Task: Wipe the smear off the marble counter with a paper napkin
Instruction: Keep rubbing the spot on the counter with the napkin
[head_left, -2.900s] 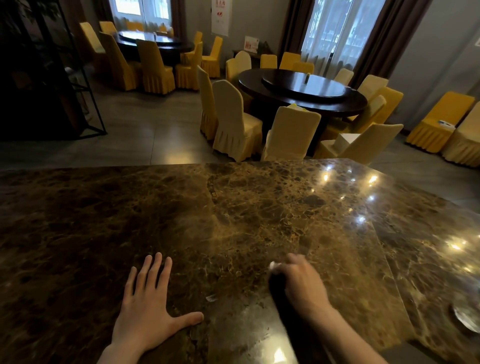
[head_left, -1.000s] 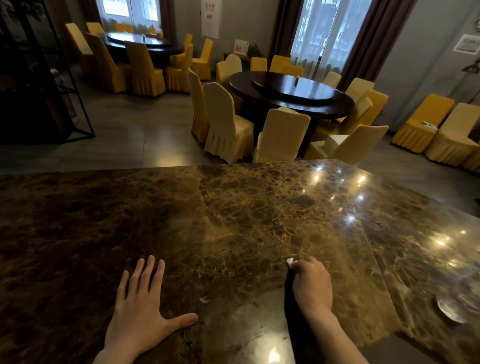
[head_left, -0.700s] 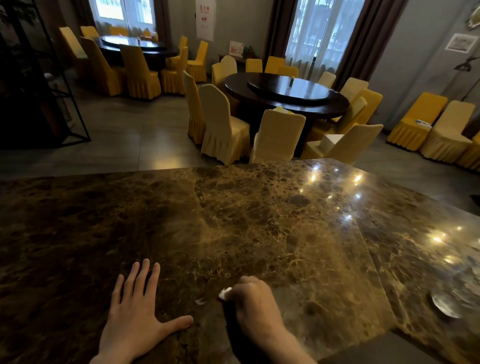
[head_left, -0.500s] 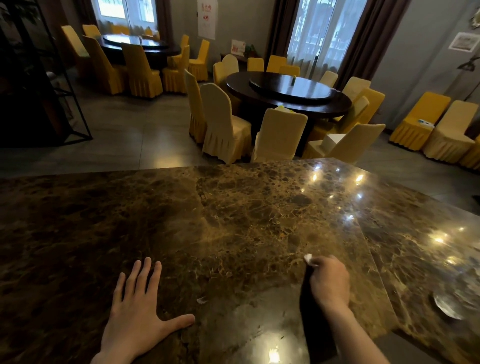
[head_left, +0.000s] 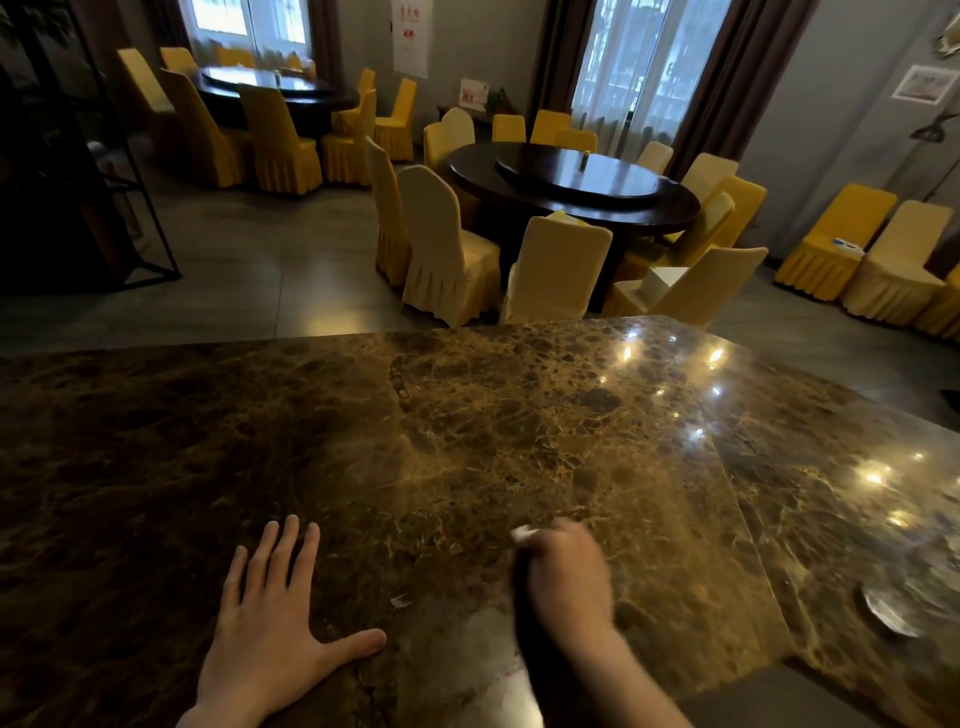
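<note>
A brown marble counter (head_left: 467, 441) fills the lower half of the head view. My right hand (head_left: 569, 577) is fisted on a white paper napkin (head_left: 521, 533) and presses it against the counter near the front middle; only a small white corner shows past the knuckles. My left hand (head_left: 270, 634) lies flat on the stone to the left, fingers spread, holding nothing. A small pale fleck (head_left: 400, 601) lies on the counter between the two hands. I cannot make out a distinct smear on the mottled stone.
A shiny round mark or dish (head_left: 888, 616) sits at the counter's right edge. Beyond the counter's far edge stand yellow-covered chairs (head_left: 447, 244) around a dark round table (head_left: 571, 182). A black metal shelf frame (head_left: 130, 197) is at the far left.
My right hand has been sweeping the napkin left and right across the counter; since half a second ago it slid left toward the middle. My left hand has stayed flat in place.
</note>
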